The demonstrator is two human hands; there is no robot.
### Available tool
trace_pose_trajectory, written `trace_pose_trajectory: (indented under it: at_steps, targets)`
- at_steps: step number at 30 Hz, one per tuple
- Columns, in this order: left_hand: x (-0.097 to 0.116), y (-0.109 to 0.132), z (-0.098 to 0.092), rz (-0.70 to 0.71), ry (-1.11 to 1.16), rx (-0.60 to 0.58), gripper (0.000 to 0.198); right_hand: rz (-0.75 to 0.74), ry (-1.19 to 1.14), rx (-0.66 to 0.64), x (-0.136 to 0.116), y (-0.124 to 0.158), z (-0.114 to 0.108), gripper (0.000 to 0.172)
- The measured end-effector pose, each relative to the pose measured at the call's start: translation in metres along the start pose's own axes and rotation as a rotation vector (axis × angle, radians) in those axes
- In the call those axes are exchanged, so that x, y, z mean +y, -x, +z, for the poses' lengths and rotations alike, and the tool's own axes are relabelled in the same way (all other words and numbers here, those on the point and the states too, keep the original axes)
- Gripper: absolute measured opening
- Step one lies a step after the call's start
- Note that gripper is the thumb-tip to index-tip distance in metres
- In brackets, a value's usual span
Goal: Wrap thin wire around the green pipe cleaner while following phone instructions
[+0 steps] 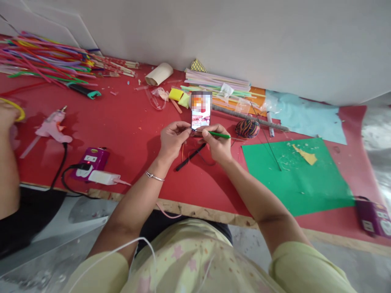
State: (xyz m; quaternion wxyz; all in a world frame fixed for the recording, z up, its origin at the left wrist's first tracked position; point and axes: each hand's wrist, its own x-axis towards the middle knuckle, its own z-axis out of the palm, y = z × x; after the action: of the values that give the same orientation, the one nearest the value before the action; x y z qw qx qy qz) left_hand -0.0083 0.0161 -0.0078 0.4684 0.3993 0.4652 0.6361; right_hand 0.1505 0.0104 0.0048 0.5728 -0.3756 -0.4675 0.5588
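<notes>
My right hand (218, 144) is closed around a green-handled crochet hook (220, 134), its thin tip pointing left toward my other hand. My left hand (173, 140) is closed in a pinch close to that tip, and a thin strand of yarn (182, 151) hangs below its fingers. Just beyond both hands stands a phone (200, 116) with a lit screen, partly blurred. To the right sits a multicoloured yarn ball (247, 128). Beneath my hands a slim black stick (191, 157) lies on the red table (134, 122).
Pipe cleaners (45, 57) are heaped at the far left. A pink glue gun (52, 125) and purple power strip (91, 160) lie left. A green sheet (275, 179), a twig (253, 116) and blue felt (308, 116) lie right. Another person's arm (7, 162) is at the left edge.
</notes>
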Motion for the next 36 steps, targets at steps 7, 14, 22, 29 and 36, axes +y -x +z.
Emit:
trace_pose_trajectory:
  at_steps: [7,14,22,29,36]
  targets:
    - [0.001,0.001,0.0,-0.022,0.022,-0.015,0.015,0.067,-0.099,0.022,0.003,-0.002,0.0,0.035]
    - [0.008,0.001,-0.002,-0.224,0.159,-0.101,0.024,0.037,-0.062,-0.01,0.003,-0.002,-0.002,0.031]
    - [0.008,0.001,-0.001,-0.236,0.162,-0.098,0.029,0.021,-0.037,-0.022,0.002,-0.001,-0.002,0.029]
    - [0.003,-0.001,-0.001,-0.172,0.151,-0.07,0.028,0.087,-0.113,-0.007,0.006,-0.004,-0.004,0.033]
    - [0.002,-0.001,-0.002,-0.15,0.154,-0.066,0.025,0.145,-0.183,-0.026,0.006,-0.006,-0.005,0.036]
